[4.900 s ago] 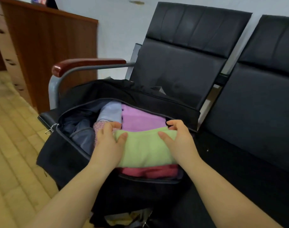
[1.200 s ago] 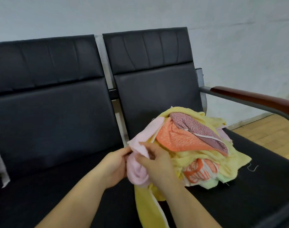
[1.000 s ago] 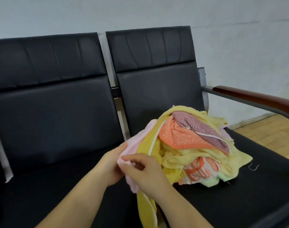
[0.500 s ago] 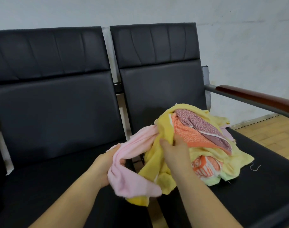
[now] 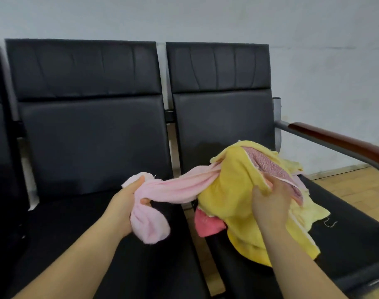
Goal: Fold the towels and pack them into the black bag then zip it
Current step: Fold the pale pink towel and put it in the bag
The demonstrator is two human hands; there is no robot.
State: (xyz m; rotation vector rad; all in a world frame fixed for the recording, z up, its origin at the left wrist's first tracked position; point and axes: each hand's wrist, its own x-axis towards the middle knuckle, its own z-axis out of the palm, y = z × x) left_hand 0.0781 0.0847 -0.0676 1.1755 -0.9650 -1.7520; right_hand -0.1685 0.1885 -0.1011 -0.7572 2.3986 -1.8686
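A heap of unfolded towels (image 5: 244, 190) lies on the right black seat, with a yellow towel (image 5: 233, 186) on top, a mauve patterned one (image 5: 268, 165) behind and a coral one (image 5: 205, 225) below. My left hand (image 5: 128, 201) grips a pale pink towel (image 5: 175, 186), which stretches from the heap out over the middle seat. My right hand (image 5: 268, 201) holds the yellow towel at the top of the heap. The black bag is out of view.
Black padded seats stand in a row against a white wall; the middle seat (image 5: 98, 234) is bare. A wood-topped metal armrest (image 5: 339, 143) bounds the right seat. Wooden floor (image 5: 352, 186) shows at the far right.
The view turned from the packed bag to the towel heap. Since then my left hand has drawn the pink towel leftward out of the heap while my right hand holds the heap down.
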